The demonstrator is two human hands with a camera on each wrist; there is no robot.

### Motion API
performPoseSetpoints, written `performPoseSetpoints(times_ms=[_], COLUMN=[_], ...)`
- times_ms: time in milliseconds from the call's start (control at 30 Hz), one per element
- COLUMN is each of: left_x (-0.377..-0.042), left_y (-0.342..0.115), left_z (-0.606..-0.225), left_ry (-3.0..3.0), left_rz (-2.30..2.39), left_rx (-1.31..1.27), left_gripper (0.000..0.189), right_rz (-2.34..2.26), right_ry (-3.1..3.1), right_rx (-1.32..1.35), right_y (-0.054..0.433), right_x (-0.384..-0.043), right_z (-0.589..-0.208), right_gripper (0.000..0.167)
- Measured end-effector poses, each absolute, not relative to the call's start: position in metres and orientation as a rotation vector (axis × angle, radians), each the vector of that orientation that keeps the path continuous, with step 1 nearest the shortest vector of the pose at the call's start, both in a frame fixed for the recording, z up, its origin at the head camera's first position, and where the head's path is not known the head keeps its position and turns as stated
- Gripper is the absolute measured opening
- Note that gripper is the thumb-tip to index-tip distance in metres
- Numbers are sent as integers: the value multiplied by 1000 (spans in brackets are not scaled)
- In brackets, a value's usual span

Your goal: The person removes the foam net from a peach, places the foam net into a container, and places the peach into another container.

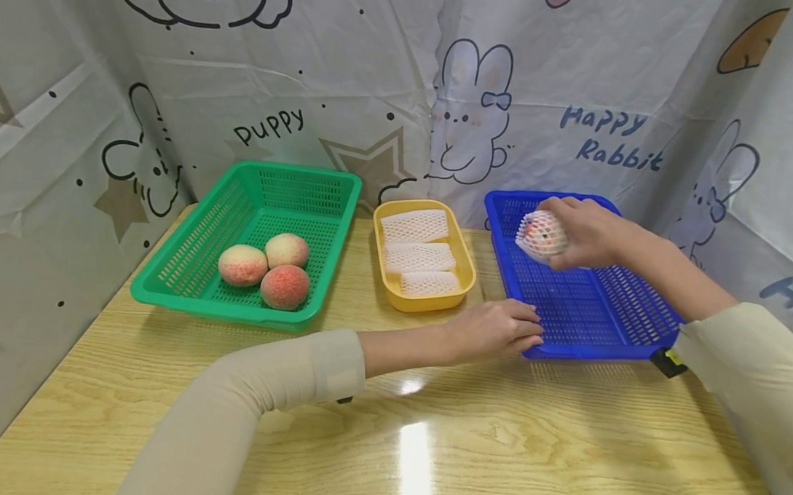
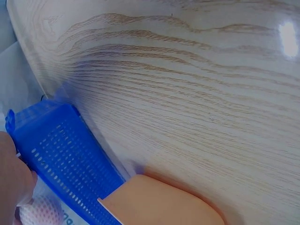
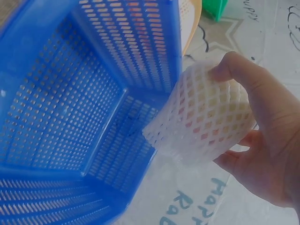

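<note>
My right hand (image 1: 587,232) grips a peach in a white foam net (image 1: 543,235) above the far part of the blue basket (image 1: 563,349). In the right wrist view, the thumb lies across the top of the netted peach (image 3: 206,117) with fingers beneath it, and the net's loose end points towards the basket. My left hand (image 1: 495,329) holds the basket's near left corner, fingers curled at the rim. Part of the right hand (image 2: 14,180) and the netted peach (image 2: 41,212) also show beside the basket in the left wrist view.
Left on the wooden table (image 1: 481,440) stands a green basket (image 1: 237,312) with three bare peaches (image 1: 285,286). Between the baskets, a yellow tray (image 1: 427,304) holds several white foam nets (image 1: 419,258). A printed curtain (image 1: 376,72) hangs behind and along both sides.
</note>
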State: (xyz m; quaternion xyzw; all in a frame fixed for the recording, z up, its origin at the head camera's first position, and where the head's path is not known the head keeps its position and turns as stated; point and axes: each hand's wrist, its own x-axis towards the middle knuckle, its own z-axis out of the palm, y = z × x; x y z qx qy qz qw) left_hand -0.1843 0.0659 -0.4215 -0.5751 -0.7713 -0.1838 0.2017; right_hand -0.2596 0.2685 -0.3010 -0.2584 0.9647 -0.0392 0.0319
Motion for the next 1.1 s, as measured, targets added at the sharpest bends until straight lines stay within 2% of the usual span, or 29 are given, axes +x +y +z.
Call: performPoseSetpoints(times_ms=[700, 1100], left_x=[-185, -184], left_y=[65, 40], left_z=[-418, -413], left_ry=[-2238, -2194], left_rz=[-554, -562], left_rx=[-1618, -1560], left_gripper=[21, 22], right_rz=[-193, -203], right_ry=[2930, 2909], right_rx=[-1034, -1149], right_y=[231, 217], right_x=[-242, -241], right_z=[-300, -305], right_gripper=[75, 77])
